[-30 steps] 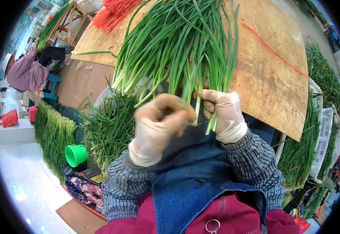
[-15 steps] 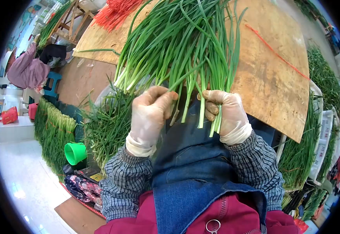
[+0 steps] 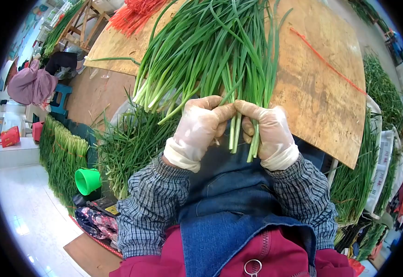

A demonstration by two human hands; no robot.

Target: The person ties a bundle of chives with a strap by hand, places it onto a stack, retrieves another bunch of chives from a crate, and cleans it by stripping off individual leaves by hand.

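A heap of garlic chives (image 3: 201, 51), with long green leaves and pale stalk ends, lies on the wooden board (image 3: 319, 87), its stalks pointing toward me. My right hand (image 3: 271, 131), in a thin whitish glove, is closed around a few stalks whose cut ends (image 3: 253, 150) stick out below the fingers. My left hand (image 3: 194, 129), gloved too, pinches at the stalks just beside it, thumb and forefinger nearly meeting the right thumb. Its fingertips partly hide what they grip. One stalk (image 3: 178, 110) leans out to the left, beside the left hand.
Red strips (image 3: 134, 16) lie at the board's far left, and one red strip (image 3: 326, 62) lies on its right. Loose greens (image 3: 132, 143) sit below left, near upright bundles (image 3: 65, 152) and a green bucket (image 3: 88, 181). A person (image 3: 33, 85) bends by a blue stool (image 3: 62, 98).
My left hand has moved right, up against the right hand's stalks. One stalk now sticks out at its left. The right hand stays in nearly the same place, still gripping its stalks.
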